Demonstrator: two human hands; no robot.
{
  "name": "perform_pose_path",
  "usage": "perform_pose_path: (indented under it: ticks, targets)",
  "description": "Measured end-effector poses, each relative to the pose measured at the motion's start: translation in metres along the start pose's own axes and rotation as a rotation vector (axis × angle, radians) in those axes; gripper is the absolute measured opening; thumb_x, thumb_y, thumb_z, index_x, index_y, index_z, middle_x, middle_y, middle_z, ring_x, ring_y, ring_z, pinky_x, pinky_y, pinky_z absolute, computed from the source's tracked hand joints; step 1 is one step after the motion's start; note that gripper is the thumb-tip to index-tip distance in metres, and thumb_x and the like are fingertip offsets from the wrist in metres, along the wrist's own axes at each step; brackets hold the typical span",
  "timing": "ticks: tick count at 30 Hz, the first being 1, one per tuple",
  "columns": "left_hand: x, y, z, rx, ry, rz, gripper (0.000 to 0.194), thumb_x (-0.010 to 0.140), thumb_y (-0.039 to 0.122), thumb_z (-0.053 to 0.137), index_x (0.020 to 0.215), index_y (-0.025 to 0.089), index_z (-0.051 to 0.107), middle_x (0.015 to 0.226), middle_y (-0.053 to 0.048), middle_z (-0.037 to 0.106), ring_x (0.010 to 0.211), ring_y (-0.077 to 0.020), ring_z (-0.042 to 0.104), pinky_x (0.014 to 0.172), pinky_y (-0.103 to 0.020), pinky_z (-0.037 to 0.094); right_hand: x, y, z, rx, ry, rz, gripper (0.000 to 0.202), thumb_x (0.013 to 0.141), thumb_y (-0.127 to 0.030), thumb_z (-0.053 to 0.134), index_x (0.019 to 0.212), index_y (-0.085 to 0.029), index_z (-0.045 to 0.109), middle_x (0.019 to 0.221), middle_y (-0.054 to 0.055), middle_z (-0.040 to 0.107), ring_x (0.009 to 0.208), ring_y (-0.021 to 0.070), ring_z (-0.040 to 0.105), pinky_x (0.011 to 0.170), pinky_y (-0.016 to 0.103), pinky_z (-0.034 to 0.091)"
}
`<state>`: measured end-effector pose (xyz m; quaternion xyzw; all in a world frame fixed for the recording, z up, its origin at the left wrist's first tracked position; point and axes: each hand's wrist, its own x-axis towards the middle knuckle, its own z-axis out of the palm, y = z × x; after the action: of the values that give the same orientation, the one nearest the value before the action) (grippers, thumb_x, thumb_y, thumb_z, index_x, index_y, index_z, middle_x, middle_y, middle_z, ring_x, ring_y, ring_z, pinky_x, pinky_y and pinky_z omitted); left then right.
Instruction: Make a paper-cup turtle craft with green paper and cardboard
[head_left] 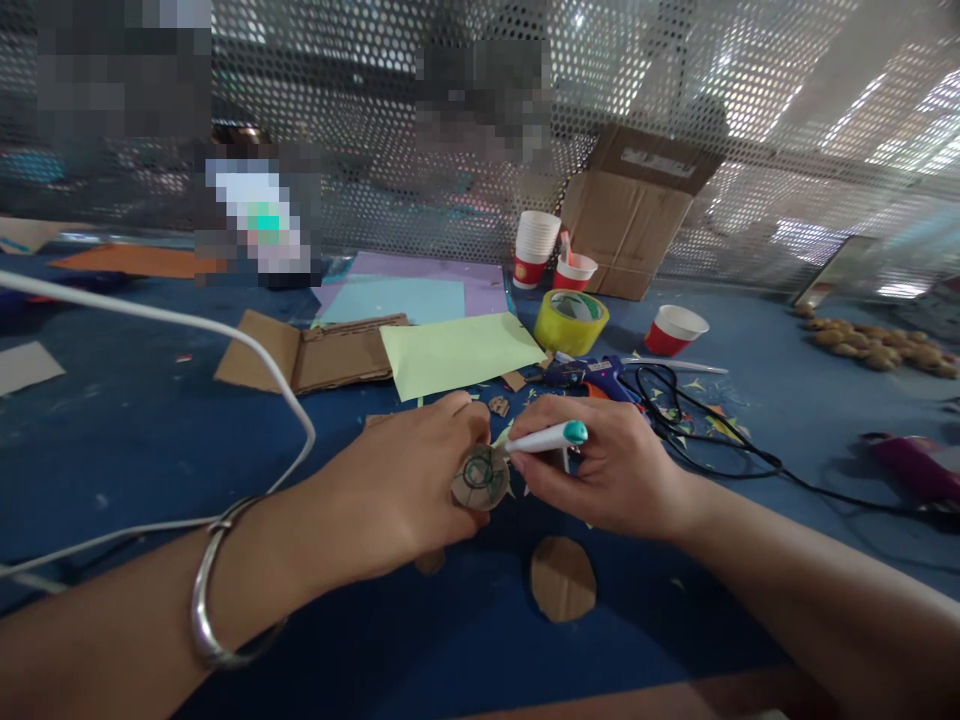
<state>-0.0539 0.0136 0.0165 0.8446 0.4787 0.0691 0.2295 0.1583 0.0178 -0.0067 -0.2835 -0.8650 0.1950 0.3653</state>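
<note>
My left hand (420, 480) is closed around a round cardboard piece (490, 488) with dark circles and lines drawn on its face. Whether it is a flat disc or the end of something longer, I cannot tell. Pinched in my right hand (611, 470) is a white marker pen (544, 438) with a teal end, its tip side pointing at the upper edge of the round piece. The tip itself is blurred. Below the hands, a cut cardboard disc (562, 580) lies on the blue table (360, 650). A smaller brown piece (430, 561) shows partly under my left hand.
A blue glue gun (592, 374) with a black cord lies just beyond my right hand. Behind are yellow tape (571, 322), paper cups (535, 250), green paper (461, 352) and folded cardboard (330, 355). A white cable (247, 345) crosses the left side, near my forearm.
</note>
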Motion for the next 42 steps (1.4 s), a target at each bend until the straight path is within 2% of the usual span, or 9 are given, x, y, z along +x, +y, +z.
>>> perform_pose_path:
  ticks: [3, 8, 10, 17, 26, 31, 36, 42]
  targets:
    - [0.0, 0.004, -0.002, -0.005, 0.007, -0.029, 0.021, 0.072, 0.032, 0.064, 0.088, 0.024, 0.052, 0.092, -0.001, 0.059, 0.064, -0.0191, 0.06, 0.05, -0.031, 0.038, -0.001, -0.003, -0.002, -0.043, 0.065, -0.065, 0.008, 0.084, -0.009, 0.064, 0.087, -0.016, 0.064, 0.079, 0.002, 0.07, 0.067, 0.0108, 0.064, 0.065, 0.022, 0.05]
    - [0.003, 0.001, 0.002, 0.082, 0.232, 0.055, 0.028, 0.077, 0.028, 0.064, 0.095, 0.023, 0.043, 0.104, -0.004, 0.05, 0.077, -0.0195, 0.058, 0.062, -0.033, 0.043, -0.002, -0.007, -0.006, -0.101, 0.209, -0.152, 0.012, 0.085, -0.009, 0.068, 0.09, -0.018, 0.062, 0.08, 0.002, 0.072, 0.073, 0.0125, 0.068, 0.071, 0.023, 0.054]
    - [0.003, 0.0, 0.004, 0.104, 0.282, 0.063, 0.03, 0.077, 0.026, 0.064, 0.095, 0.023, 0.04, 0.103, -0.004, 0.047, 0.075, -0.0182, 0.055, 0.063, -0.033, 0.042, -0.003, -0.008, -0.007, -0.118, 0.234, -0.177, 0.014, 0.085, -0.009, 0.068, 0.092, -0.019, 0.062, 0.081, 0.003, 0.073, 0.073, 0.0137, 0.069, 0.072, 0.024, 0.056]
    - [0.002, -0.002, 0.003, 0.102, 0.276, 0.078, 0.03, 0.08, 0.027, 0.062, 0.092, 0.024, 0.035, 0.1, -0.003, 0.044, 0.072, -0.0183, 0.052, 0.061, -0.033, 0.04, -0.003, -0.006, -0.005, -0.073, 0.184, -0.205, 0.015, 0.085, -0.01, 0.067, 0.098, -0.017, 0.064, 0.086, 0.008, 0.074, 0.074, 0.017, 0.07, 0.067, 0.029, 0.058]
    - [0.002, -0.003, 0.003, 0.105, 0.301, 0.163, 0.027, 0.082, 0.023, 0.062, 0.098, 0.023, 0.04, 0.105, -0.004, 0.047, 0.078, -0.0181, 0.054, 0.065, -0.031, 0.043, -0.004, -0.009, -0.005, -0.15, 0.178, -0.184, 0.012, 0.086, -0.012, 0.065, 0.096, -0.018, 0.063, 0.083, 0.006, 0.073, 0.072, 0.0163, 0.068, 0.067, 0.029, 0.056]
    - [0.001, -0.001, 0.0, 0.101, 0.304, 0.135, 0.027, 0.083, 0.027, 0.062, 0.102, 0.021, 0.044, 0.105, -0.005, 0.049, 0.076, -0.0174, 0.053, 0.064, -0.031, 0.042, -0.004, -0.01, -0.007, -0.23, 0.225, -0.198, 0.011, 0.086, -0.013, 0.066, 0.093, -0.019, 0.061, 0.08, 0.005, 0.072, 0.072, 0.0173, 0.069, 0.066, 0.029, 0.056]
    - [0.001, 0.001, -0.003, 0.079, 0.269, 0.114, 0.028, 0.081, 0.027, 0.064, 0.101, 0.022, 0.045, 0.106, -0.005, 0.05, 0.076, -0.0173, 0.054, 0.063, -0.031, 0.042, -0.005, -0.011, -0.01, -0.251, 0.221, -0.223, 0.014, 0.086, -0.015, 0.065, 0.098, -0.022, 0.06, 0.081, 0.004, 0.073, 0.072, 0.018, 0.07, 0.064, 0.03, 0.058]
    - [0.004, -0.001, -0.003, 0.113, 0.26, 0.107, 0.026, 0.08, 0.026, 0.064, 0.091, 0.023, 0.04, 0.102, -0.005, 0.049, 0.078, -0.0189, 0.054, 0.066, -0.033, 0.043, -0.008, -0.014, -0.009, -0.173, 0.146, -0.258, 0.016, 0.086, -0.016, 0.066, 0.101, -0.02, 0.062, 0.085, 0.007, 0.074, 0.076, 0.0196, 0.071, 0.067, 0.031, 0.059]
